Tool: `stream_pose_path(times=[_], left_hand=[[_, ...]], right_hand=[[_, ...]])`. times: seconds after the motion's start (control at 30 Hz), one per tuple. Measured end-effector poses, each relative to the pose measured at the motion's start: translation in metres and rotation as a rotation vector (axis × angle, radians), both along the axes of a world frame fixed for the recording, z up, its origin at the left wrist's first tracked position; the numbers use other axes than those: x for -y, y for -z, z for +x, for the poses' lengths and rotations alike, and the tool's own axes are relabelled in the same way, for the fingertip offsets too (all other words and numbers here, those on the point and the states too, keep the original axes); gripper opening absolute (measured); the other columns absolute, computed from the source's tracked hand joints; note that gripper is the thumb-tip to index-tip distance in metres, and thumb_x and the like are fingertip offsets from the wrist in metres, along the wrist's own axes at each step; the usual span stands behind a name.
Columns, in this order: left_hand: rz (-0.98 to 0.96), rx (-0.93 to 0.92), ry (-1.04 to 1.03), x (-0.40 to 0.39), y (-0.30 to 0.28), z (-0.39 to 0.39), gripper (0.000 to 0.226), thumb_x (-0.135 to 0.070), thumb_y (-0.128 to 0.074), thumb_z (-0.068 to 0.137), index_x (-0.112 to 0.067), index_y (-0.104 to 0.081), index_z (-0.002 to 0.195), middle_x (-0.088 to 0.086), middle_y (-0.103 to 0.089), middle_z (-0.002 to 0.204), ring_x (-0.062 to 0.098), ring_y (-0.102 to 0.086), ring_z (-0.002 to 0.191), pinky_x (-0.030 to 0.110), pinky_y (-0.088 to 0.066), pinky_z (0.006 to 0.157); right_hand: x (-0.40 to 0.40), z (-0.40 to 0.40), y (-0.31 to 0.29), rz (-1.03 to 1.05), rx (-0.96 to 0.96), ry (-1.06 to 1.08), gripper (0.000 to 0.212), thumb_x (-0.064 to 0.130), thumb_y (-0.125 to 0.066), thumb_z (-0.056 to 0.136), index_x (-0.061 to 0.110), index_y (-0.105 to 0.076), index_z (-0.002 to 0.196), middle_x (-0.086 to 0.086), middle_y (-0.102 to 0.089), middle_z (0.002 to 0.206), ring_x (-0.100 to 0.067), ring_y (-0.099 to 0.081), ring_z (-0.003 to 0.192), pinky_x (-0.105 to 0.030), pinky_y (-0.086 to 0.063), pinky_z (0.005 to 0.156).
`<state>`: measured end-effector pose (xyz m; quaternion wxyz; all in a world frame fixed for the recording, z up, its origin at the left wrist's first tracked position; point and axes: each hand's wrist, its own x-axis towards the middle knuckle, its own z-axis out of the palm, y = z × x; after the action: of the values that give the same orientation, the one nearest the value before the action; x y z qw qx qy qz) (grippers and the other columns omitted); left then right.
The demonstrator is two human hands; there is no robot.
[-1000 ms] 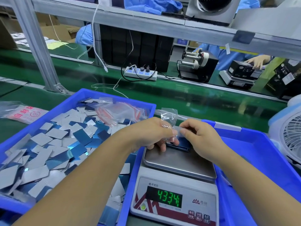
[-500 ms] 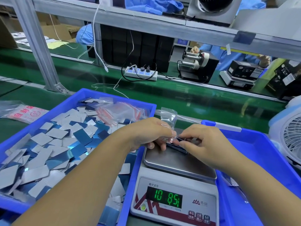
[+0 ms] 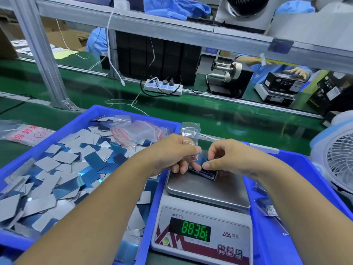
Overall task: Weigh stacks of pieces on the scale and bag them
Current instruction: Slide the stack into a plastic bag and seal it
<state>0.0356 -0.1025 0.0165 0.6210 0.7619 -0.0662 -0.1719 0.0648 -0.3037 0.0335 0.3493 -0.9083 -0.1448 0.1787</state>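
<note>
On the green bench point(image 3: 219, 119), a big blue tray point(image 3: 133, 111) at left holds a heap of loose blue and silver pieces point(image 3: 63, 169) plus empty red-striped zip bags point(image 3: 139, 132). Another blue tray point(image 3: 305, 165) at right holds a few filled bags point(image 3: 266, 206). Between them sits a digital scale point(image 3: 202, 226), its green display lit. Both forearms reach over its steel pan. The left hand point(image 3: 172, 152) pinches a clear bag point(image 3: 191, 131), fingers curled. The right hand point(image 3: 229, 157) pinches a dark stack of pieces point(image 3: 206, 172) lying at the pan's far edge, just beside the bag's mouth. A white fan point(image 3: 338, 159) stands far right.
</note>
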Motion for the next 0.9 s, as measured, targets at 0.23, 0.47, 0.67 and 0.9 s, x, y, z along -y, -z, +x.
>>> stream_pose_path(times=[0.23,0.47,0.67,0.9], left_hand=[[0.139,0.143,-0.144,-0.001,0.005,0.005,0.025,-0.025,-0.055,0.098,-0.012,-0.059,0.078,0.006,-0.069,0.057,0.013,-0.045,0.033,0.015,-0.034,0.037],[-0.131,0.056,-0.271,-0.015,0.004,0.011,0.028,-0.025,-0.061,0.096,-0.021,-0.062,0.068,0.003,-0.062,0.068,0.009,-0.039,0.047,0.016,-0.026,0.039],[-0.321,-0.074,-0.175,-0.016,0.005,0.009,0.025,-0.016,-0.064,0.094,-0.014,-0.079,0.074,0.000,-0.067,0.080,0.005,-0.030,0.052,0.015,-0.022,0.041],[-0.389,-0.105,-0.197,-0.015,0.005,0.009,0.025,-0.016,-0.066,0.093,-0.011,-0.079,0.073,0.010,-0.055,0.094,0.007,-0.026,0.054,0.016,-0.017,0.042]], right_hand=[[-0.006,-0.001,-0.002,-0.077,-0.034,0.014,0.030,0.032,-0.089,0.068,0.018,-0.066,0.081,0.012,-0.062,0.057,-0.010,-0.056,0.059,-0.035,-0.052,0.068],[-0.022,-0.008,-0.016,-0.417,0.083,-0.072,0.031,0.047,-0.083,0.068,0.025,-0.068,0.083,0.010,-0.069,0.083,-0.013,-0.065,0.082,-0.035,-0.056,0.078],[-0.020,-0.013,-0.018,-0.314,0.014,0.011,0.029,0.039,-0.086,0.069,0.019,-0.070,0.083,0.007,-0.068,0.079,-0.016,-0.063,0.079,-0.032,-0.051,0.074],[-0.017,-0.039,-0.005,-0.278,0.279,-0.094,0.018,0.038,-0.076,0.075,0.029,-0.062,0.080,0.012,-0.066,0.076,-0.005,-0.058,0.067,-0.023,-0.048,0.060]])
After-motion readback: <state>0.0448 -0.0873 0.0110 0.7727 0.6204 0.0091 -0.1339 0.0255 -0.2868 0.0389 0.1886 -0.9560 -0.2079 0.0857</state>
